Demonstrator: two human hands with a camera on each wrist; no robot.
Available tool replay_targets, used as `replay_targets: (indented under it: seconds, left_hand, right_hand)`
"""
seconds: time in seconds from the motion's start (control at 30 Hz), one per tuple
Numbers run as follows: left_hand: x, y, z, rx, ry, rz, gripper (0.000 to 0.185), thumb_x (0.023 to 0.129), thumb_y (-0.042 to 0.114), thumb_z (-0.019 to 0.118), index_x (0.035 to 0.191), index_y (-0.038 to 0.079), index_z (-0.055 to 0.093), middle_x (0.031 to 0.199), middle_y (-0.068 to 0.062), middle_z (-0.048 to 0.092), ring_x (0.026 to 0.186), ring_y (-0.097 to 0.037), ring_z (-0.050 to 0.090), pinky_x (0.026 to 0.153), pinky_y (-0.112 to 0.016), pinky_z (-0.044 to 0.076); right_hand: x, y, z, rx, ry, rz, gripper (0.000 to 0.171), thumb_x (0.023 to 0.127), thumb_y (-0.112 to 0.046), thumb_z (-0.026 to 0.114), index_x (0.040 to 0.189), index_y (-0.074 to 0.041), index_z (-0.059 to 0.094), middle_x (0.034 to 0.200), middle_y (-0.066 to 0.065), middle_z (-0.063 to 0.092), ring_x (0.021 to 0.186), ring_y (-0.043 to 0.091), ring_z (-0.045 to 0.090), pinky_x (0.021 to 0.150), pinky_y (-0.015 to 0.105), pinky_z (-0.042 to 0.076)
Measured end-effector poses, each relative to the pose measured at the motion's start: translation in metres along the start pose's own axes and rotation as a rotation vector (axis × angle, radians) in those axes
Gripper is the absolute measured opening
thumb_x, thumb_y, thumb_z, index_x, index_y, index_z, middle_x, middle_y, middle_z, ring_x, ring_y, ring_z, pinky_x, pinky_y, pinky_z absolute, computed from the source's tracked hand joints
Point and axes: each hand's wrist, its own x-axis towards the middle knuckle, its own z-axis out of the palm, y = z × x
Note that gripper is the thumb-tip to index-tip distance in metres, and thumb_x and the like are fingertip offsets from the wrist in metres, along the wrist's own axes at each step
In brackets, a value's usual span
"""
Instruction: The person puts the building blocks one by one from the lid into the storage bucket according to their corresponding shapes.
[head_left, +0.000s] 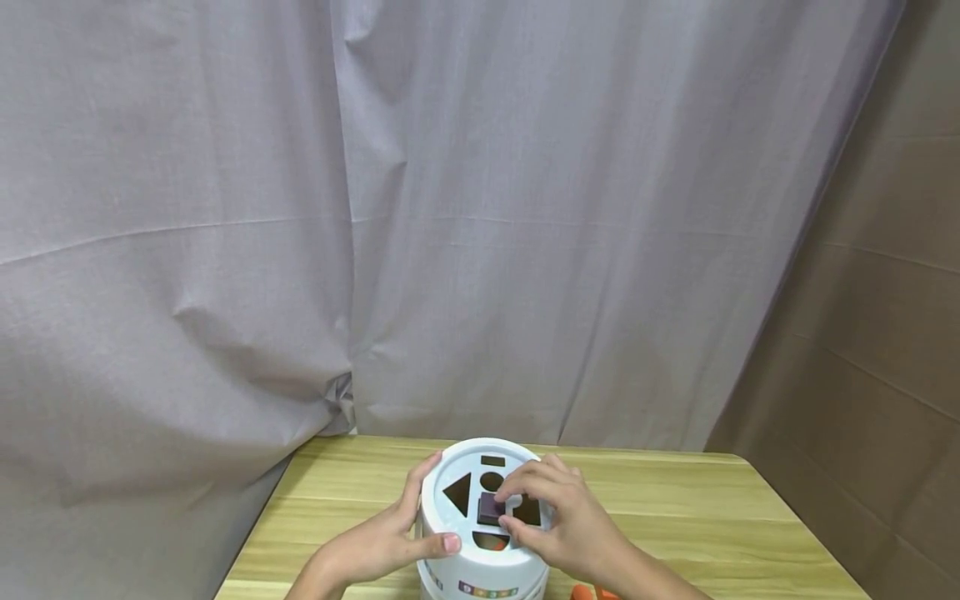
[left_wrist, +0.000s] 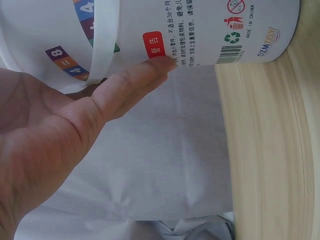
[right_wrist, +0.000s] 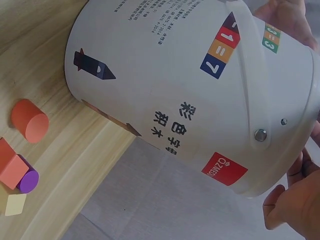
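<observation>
Steadying a Shape-Sorter Bucket

Standing on wooden table [head_left: 697, 508], near front edge: white bucket [head_left: 483, 542], lid with shaped cut-outs. Left hand [head_left: 375, 546] cupped against bucket's side, fingers nearly straight, thumb pressed to the front wall. Right hand [head_left: 558, 517] atop lid, fingertips pinching dark square block [head_left: 491, 508] over an opening. Loose: orange cylinder [right_wrist: 30, 120], purple cylinder [right_wrist: 28, 181], beside bucket base.

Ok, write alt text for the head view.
A right hand pinches a dark square block over the holed lid of a white shape-sorter bucket, which the left hand steadies on a wooden table before a grey curtain.
</observation>
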Motion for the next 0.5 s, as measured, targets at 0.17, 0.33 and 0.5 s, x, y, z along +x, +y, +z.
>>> replay_targets:
  seconds: [0.17, 0.33, 0.5]
  left_hand:
    - [0.0001, 0.0003, -0.0003, -0.009, -0.004, 0.002, 0.116, 0.101, 0.050, 0.080, 0.176, 0.035, -0.007, 0.179, -0.029, 0.026, 0.160, -0.050, 0.037, 0.125, -0.072, 0.035]
    - [-0.0013, 0.0021, -0.0008, -0.013, -0.006, -0.005, 0.116, 0.101, 0.050, 0.079, 0.176, 0.035, -0.007, 0.178, -0.029, 0.029, 0.159, -0.050, 0.039, 0.125, -0.072, 0.035]
    - [-0.0019, 0.0027, -0.0001, -0.012, -0.007, -0.010, 0.116, 0.101, 0.051, 0.079, 0.176, 0.035, -0.008, 0.177, -0.029, 0.032, 0.158, -0.049, 0.041, 0.125, -0.070, 0.036]
  right_hand:
    - [0.0007, -0.0017, 0.0000, -0.007, -0.011, 0.030, 0.038, 0.082, -0.011, 0.097, 0.107, -0.033, 0.077, 0.112, -0.021, 0.077, 0.103, 0.003, 0.060, 0.088, 0.032, 0.040]
    - [0.0017, -0.0031, 0.0005, -0.007, -0.017, 0.047, 0.039, 0.081, -0.012, 0.097, 0.107, -0.033, 0.078, 0.111, -0.022, 0.077, 0.103, 0.003, 0.060, 0.088, 0.032, 0.039]
    - [0.0004, -0.0008, 0.0017, -0.009, -0.013, 0.048, 0.039, 0.080, -0.015, 0.099, 0.108, -0.031, 0.078, 0.113, -0.020, 0.078, 0.103, 0.003, 0.061, 0.087, 0.032, 0.038]
